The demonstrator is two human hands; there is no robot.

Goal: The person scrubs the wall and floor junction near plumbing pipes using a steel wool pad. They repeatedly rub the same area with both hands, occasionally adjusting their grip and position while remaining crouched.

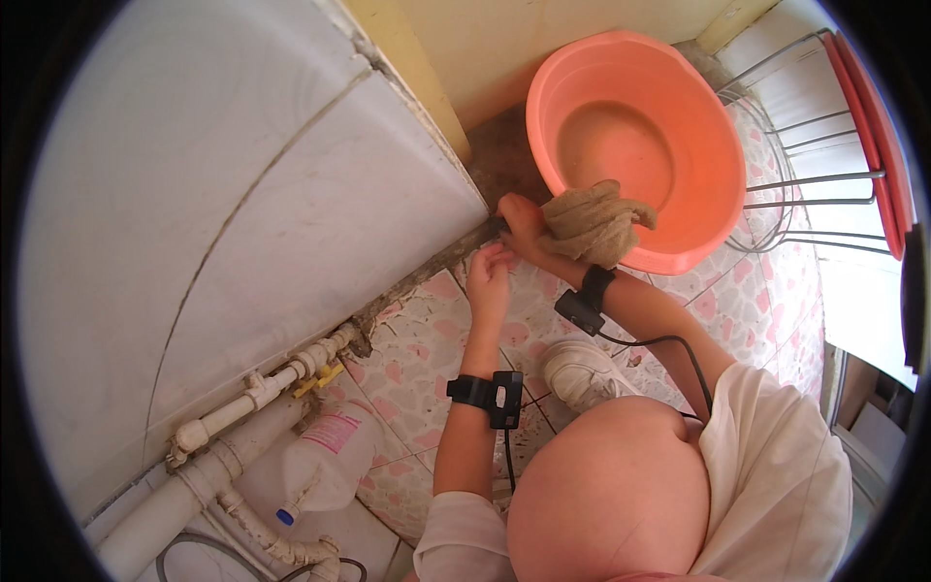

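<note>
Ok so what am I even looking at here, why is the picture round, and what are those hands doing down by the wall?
The picture comes from a wide fisheye camera worn on a person's head, looking down, so it is round and straight edges bend. No machine here: both hands are the person's own, each wrist wearing a black strap with a cable. They crouch on a pink-patterned tiled floor beside a white tiled wall. The right hand holds a brownish cloth at the foot of the wall, by an orange basin. The left hand rests its fingertips just below. White pipes and a plastic bottle lie lower left.
</note>
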